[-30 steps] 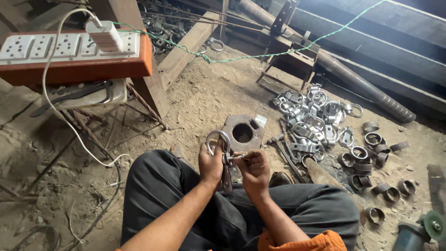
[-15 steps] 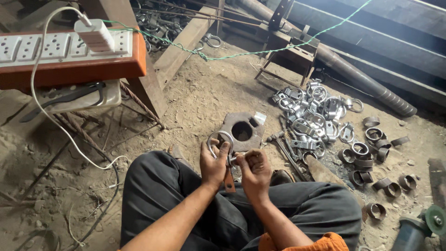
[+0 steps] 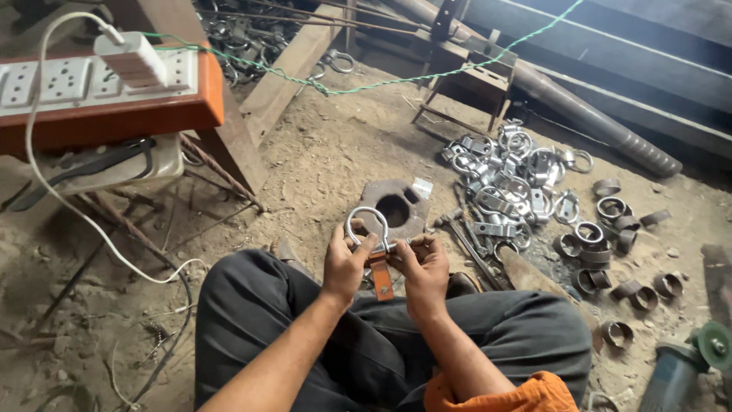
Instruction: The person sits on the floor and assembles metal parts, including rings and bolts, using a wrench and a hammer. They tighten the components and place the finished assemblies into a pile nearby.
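I sit cross-legged on a dirt floor. My left hand [image 3: 347, 259] grips a round metal pipe clamp [image 3: 367, 225] held up in front of my knees. My right hand [image 3: 424, 267] pinches the clamp's bolt end from the right. An orange-handled tool [image 3: 381, 278] hangs down between both hands. Just beyond the hands lies a thick rusty metal plate with a round hole [image 3: 393, 207].
A heap of finished shiny clamps [image 3: 507, 179] lies to the right, with several rusty rings [image 3: 610, 229] beyond it. A hammer [image 3: 465, 244] rests beside my right knee. An angle grinder [image 3: 682, 366] sits at bottom right. An orange board with white sockets [image 3: 99, 91] stands at left, its cable trailing across the floor.
Both hands have lifted the clamp slightly, and the orange-handled tool now hangs visibly between them. The view has shifted a little.
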